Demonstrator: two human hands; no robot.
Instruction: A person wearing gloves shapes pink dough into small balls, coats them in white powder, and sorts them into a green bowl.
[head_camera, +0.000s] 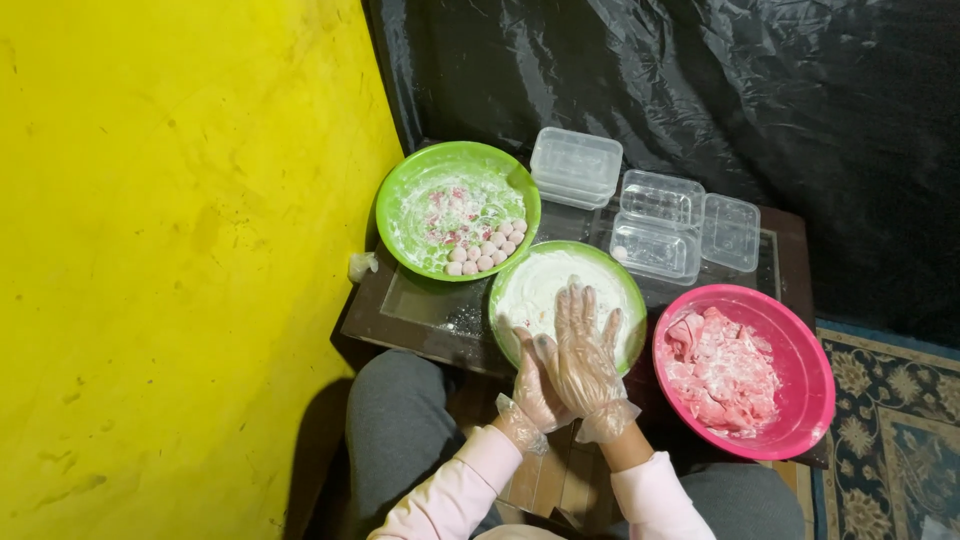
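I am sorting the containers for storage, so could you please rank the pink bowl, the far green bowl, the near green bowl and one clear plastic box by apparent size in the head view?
1. pink bowl
2. far green bowl, near green bowl: alike, partly hidden by hands
3. clear plastic box

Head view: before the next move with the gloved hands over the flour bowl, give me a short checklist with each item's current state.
1. Both hands gloved: ok. The left hand and right hand wear clear plastic gloves.
2. Palms pressed together over the green flour bowl: ok.
3. What is between the palms: cannot tell, hidden.
4. Room for more pieces in the green bowl of pink balls: ok, the balls sit along one side.
5. Pink dough left in the pink bowl: ok, a floured heap.
6. Clear containers in reach behind the bowls: ok, they look empty.
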